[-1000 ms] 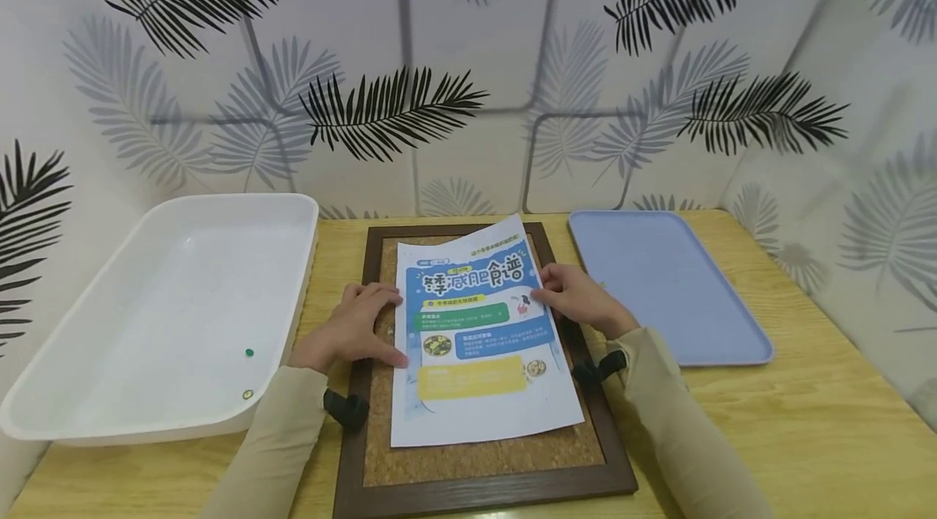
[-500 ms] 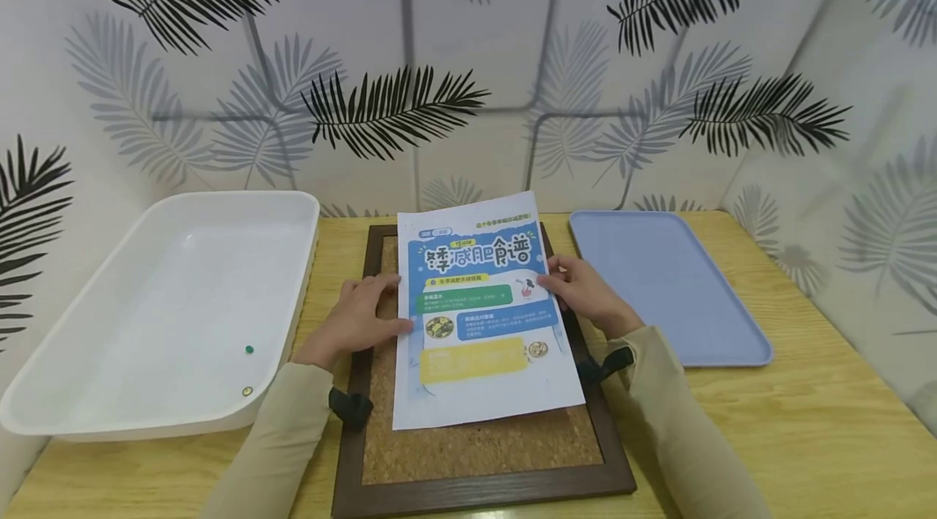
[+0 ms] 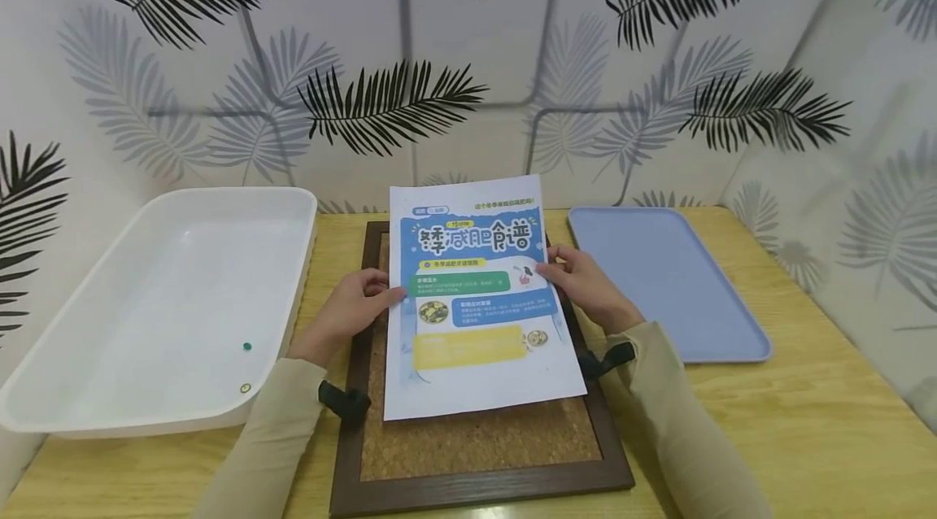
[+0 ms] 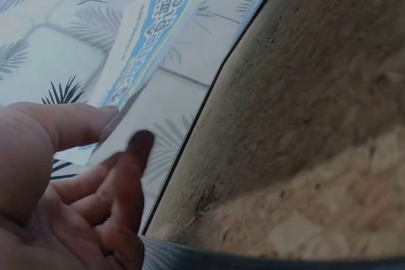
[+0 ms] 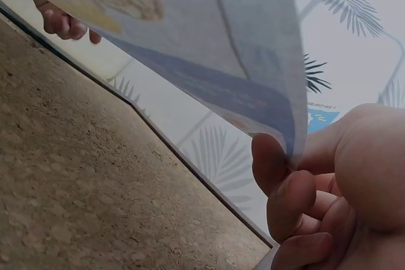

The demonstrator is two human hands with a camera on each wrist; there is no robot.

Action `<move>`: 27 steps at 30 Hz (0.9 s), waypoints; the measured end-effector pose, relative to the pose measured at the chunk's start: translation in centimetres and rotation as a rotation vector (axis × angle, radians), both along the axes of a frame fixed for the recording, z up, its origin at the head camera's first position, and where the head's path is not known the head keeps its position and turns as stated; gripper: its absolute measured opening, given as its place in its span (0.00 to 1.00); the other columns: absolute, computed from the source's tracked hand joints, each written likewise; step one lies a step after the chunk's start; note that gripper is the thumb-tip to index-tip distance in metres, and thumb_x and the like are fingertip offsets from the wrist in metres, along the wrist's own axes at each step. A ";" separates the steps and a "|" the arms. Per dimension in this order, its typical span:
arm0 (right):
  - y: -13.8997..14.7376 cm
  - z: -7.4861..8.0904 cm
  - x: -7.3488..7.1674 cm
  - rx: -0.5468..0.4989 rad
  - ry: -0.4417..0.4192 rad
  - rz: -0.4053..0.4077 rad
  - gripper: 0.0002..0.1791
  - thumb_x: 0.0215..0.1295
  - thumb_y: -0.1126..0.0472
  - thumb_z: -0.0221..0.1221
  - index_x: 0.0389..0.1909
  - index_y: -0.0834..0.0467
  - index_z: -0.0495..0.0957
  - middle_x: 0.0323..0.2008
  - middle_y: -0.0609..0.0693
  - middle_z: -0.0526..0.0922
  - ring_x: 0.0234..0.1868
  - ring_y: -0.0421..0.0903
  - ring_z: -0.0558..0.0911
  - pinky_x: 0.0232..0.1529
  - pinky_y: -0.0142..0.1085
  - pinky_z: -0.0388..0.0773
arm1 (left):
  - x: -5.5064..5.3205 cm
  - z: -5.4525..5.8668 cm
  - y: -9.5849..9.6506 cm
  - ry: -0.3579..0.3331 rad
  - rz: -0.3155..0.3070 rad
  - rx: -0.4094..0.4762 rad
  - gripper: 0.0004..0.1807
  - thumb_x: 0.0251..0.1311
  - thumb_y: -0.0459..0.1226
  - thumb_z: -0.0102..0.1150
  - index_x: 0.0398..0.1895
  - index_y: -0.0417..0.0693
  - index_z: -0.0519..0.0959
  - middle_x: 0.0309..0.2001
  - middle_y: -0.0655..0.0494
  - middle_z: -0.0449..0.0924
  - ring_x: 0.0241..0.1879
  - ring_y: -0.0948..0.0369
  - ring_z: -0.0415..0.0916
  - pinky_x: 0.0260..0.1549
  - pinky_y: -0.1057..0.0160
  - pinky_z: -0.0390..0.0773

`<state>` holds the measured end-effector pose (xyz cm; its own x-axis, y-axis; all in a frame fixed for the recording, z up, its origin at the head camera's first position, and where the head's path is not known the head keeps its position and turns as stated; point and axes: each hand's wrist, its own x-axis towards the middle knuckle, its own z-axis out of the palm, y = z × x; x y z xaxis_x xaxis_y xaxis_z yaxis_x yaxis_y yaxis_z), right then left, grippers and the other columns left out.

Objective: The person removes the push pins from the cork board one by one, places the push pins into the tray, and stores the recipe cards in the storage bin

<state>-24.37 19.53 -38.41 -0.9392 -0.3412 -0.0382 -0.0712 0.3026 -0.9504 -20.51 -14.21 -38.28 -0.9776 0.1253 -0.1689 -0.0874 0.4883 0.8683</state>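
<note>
A printed poster sheet [image 3: 476,352] with blue, green and yellow blocks is held over a brown-framed cork board [image 3: 483,454]. My left hand [image 3: 350,309] pinches its left edge between thumb and fingers. On the opposite edge, my right hand [image 3: 591,285] has a thumb-and-finger pinch. The left wrist view shows the sheet [image 4: 161,26] lifted off the cork [image 4: 304,124], tilted, with the left hand [image 4: 88,188] at its near edge. From the right wrist, the underside of the sheet [image 5: 183,23] shows above the cork [image 5: 95,156], its edge between the right hand's [image 5: 329,200] thumb and fingertip.
A large white tray [image 3: 161,283] stands at the left, with a small green piece [image 3: 247,346] and a small yellow round piece [image 3: 245,388] in it. A flat blue tray [image 3: 669,283] lies at the right on the wooden table [image 3: 820,438]. A leaf-patterned wall stands behind.
The sheet has risen and moved toward the wall, baring more cork at the bottom. My left fingers, earlier spread along its edge, now pinch it. The right hand has shifted slightly upward with it.
</note>
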 end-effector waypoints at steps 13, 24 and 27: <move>-0.8 0.0 -0.2 0.125 0.104 -0.087 0.12 0.70 0.62 0.54 0.41 0.69 0.74 0.29 0.58 0.84 0.23 0.40 0.79 0.25 0.30 0.74 | -0.2 -0.1 0.3 -0.005 0.160 0.011 0.17 0.64 0.43 0.60 0.48 0.40 0.79 0.47 0.43 0.78 0.42 0.53 0.72 0.37 0.66 0.71; -1.5 -0.1 0.2 0.200 0.145 -0.150 0.13 0.69 0.61 0.56 0.41 0.69 0.78 0.30 0.60 0.83 0.20 0.41 0.76 0.22 0.28 0.71 | 0.1 0.4 0.5 -0.057 0.220 0.006 0.20 0.64 0.45 0.59 0.51 0.39 0.78 0.51 0.42 0.77 0.47 0.51 0.71 0.43 0.62 0.70; -1.7 -0.1 0.1 0.218 0.142 -0.162 0.13 0.69 0.61 0.56 0.41 0.70 0.78 0.29 0.60 0.83 0.20 0.41 0.75 0.22 0.29 0.70 | 0.0 0.8 0.6 -0.059 0.216 -0.014 0.21 0.64 0.45 0.59 0.51 0.39 0.78 0.51 0.41 0.77 0.47 0.51 0.71 0.42 0.62 0.70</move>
